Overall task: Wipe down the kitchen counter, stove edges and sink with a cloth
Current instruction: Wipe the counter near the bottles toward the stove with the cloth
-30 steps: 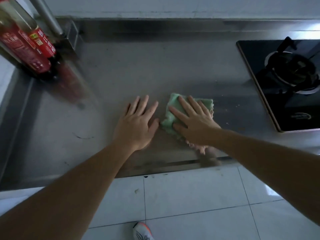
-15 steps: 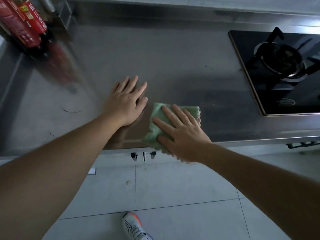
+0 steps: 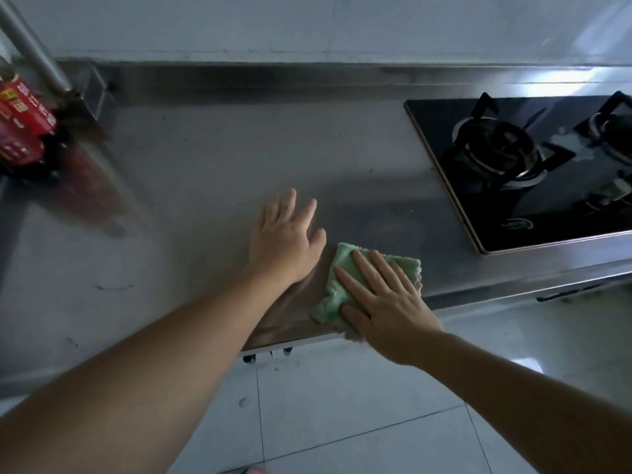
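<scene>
- Your right hand (image 3: pixel 386 302) lies flat on the green cloth (image 3: pixel 345 285), its fingers (image 3: pixel 362 268) straight and slightly spread, pressing rather than gripping. Keep that flat palm; it spreads pressure evenly.
- The cloth sits at the front edge of the steel desk (image 3: pixel 205 172), its near corner hanging just over the lip. Bunch it less: one side looks crumpled, so smooth it out to cover more surface per stroke.
- Your left hand (image 3: pixel 285 241) rests palm-down on bare desk just beside the cloth, fingers straight and apart, holding nothing. It serves well as a brace; shift it off any patch you mean to wipe.
- Work in overlapping passes from the back wall toward the front lip, so that crumbs go one way.
- The stove (image 3: pixel 533 172) lies to your right, apart from the cloth. For its edges, I judge a folded cloth corner run along the copper-coloured rim will do best.
- The red bottles (image 3: pixel 24 128) stand at far left; wipe round them carefully, since they could tip.
- The sink is not in view.
</scene>
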